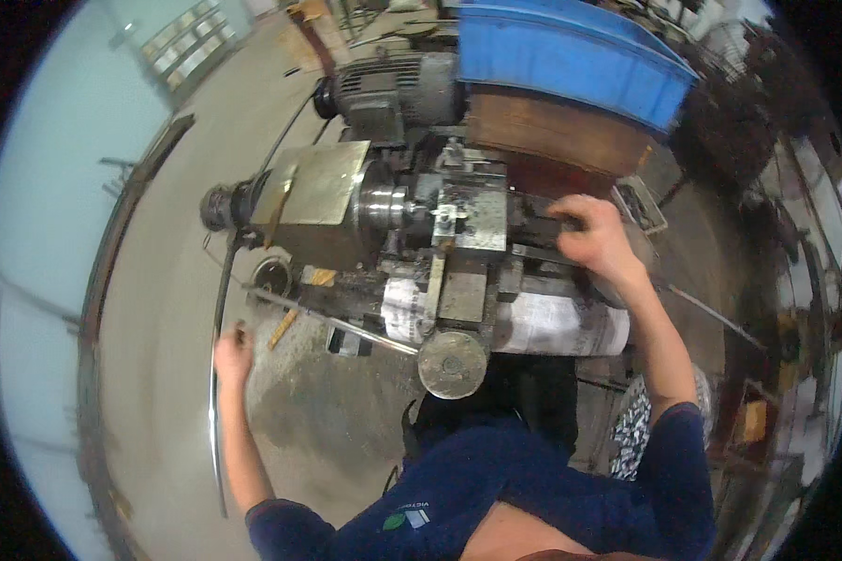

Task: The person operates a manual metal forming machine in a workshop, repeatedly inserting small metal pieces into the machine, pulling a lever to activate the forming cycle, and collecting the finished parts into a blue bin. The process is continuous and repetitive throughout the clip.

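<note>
Small bench lathe [412, 224] at scene centre: grey, oily metal, boxy headstock on the left, shiny chuck [381, 201] at its right end, round handwheel [452, 365] nearest the person. Right hand [594, 238] rests on the far right end of the machine, fingers curled shut around a dark handle [554, 222]. Left hand [233, 353], near left, fingers closed on a long thin metal rod [218, 309]. Printed newspaper sheets [552, 323] drape the near side. Blue plastic crate [571, 51] sits far right.
</note>
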Tool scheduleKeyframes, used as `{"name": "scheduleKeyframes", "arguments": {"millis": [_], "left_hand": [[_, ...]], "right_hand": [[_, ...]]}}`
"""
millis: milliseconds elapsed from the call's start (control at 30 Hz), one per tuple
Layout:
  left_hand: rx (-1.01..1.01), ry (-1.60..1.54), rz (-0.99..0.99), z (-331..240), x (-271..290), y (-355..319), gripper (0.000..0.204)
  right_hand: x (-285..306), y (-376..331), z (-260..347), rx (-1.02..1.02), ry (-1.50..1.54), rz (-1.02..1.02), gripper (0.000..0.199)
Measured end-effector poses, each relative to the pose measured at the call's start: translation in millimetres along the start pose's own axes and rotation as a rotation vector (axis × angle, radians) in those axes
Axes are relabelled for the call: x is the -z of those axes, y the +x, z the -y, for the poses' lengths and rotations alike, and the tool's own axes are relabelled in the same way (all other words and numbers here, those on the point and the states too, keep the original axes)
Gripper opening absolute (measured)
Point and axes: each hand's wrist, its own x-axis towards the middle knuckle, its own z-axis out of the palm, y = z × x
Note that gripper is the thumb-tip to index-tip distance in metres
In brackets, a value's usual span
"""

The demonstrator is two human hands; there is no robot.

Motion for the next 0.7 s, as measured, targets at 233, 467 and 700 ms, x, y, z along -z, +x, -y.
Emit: {"name": "scheduleKeyframes", "arguments": {"millis": [233,467,700], "left_hand": [[0.298,0.104,0.016,88,35,-56,0.035],[0.381,0.392,0.025,152,33,-15,0.021],[0.302,0.416,0.033,173,31,-7,0.02]], "right_hand": [[-110,95,53,0.24,-0.202,0.205,0.026],[-160,115,71,0.089,-0.307,0.346,0.023],[-158,112,73,-0.021,-0.173,0.309,0.022]]}}
